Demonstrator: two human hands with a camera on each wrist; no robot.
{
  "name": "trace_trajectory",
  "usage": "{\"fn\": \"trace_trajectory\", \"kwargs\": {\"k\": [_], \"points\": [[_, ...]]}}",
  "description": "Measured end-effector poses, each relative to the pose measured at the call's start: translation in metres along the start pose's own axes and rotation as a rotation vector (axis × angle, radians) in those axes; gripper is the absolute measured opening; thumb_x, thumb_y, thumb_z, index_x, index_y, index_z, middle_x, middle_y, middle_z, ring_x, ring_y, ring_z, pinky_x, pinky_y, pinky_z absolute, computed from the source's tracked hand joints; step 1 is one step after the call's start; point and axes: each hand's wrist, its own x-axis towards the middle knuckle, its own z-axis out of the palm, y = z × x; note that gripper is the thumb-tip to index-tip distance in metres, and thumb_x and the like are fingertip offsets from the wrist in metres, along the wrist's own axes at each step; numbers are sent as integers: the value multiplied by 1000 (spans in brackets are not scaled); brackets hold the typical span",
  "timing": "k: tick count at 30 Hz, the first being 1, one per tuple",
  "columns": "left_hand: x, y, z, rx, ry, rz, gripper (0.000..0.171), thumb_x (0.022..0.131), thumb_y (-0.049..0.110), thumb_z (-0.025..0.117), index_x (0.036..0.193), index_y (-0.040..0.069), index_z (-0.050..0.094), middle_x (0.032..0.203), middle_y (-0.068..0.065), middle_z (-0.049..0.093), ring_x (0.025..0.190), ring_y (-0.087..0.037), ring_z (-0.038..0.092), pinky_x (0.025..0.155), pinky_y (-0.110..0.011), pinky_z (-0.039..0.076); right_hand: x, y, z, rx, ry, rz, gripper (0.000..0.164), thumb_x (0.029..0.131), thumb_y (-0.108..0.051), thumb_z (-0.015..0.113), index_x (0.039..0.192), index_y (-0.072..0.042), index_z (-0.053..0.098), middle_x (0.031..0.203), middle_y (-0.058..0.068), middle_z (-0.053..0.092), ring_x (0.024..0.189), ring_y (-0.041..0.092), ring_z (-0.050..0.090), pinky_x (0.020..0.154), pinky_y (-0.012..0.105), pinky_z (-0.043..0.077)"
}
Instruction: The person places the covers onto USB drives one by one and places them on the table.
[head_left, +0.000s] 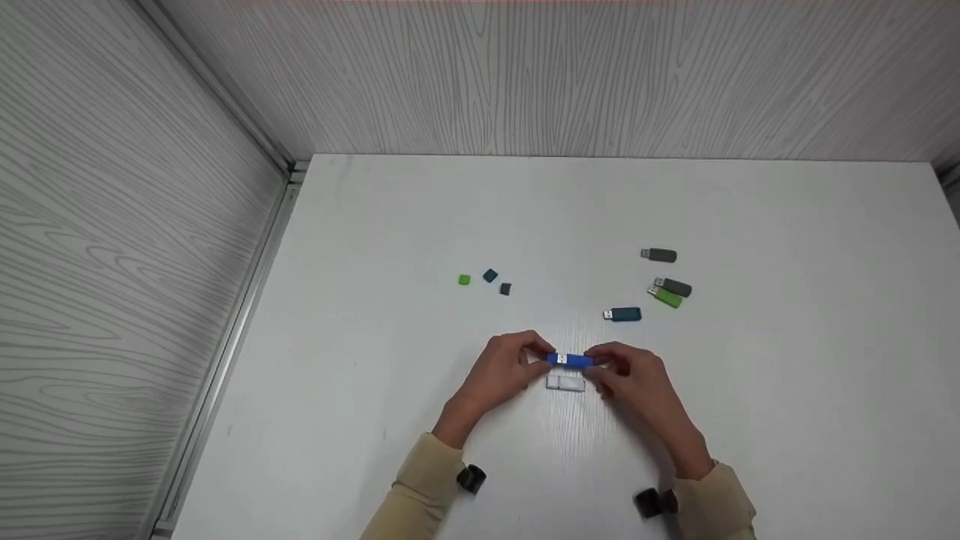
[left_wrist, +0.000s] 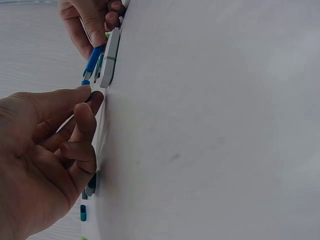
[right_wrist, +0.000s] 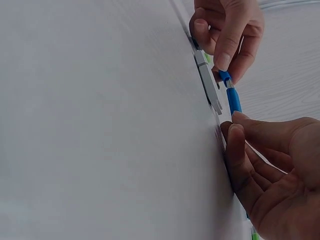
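Note:
My left hand [head_left: 501,375] pinches a small blue cap [head_left: 552,359] between thumb and fingers. Opposite it, my right hand [head_left: 636,381] grips the end of a blue USB flash drive [head_left: 577,361]. The drive's metal plug points left at the cap, and part of its silver shows between the two blue pieces. In the right wrist view the cap [right_wrist: 224,75] and the drive [right_wrist: 233,100] line up end to end. A white USB flash drive [head_left: 565,384] with its cap on lies on the table just in front of them, nearer my body.
Farther off to the left lie three loose caps: green [head_left: 464,280], teal [head_left: 490,275] and dark grey [head_left: 505,289]. To the right are uncapped drives: a teal one [head_left: 624,314], a green one [head_left: 667,298] against a grey one [head_left: 675,286], and another grey one [head_left: 661,255].

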Motion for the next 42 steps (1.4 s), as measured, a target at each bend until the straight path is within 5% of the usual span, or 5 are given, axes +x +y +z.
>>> {"fn": "trace_trajectory", "kwargs": {"k": [42], "points": [[3,0,6,13,18,23,19,97,12,75,116,13,78,106,-2,80,74,-5,52,67,-19,44,5,-3,5,-44,53,-44,22,94,-10,79,116,-7,78,95,10,76,74,18,61,68,17,52]]}}
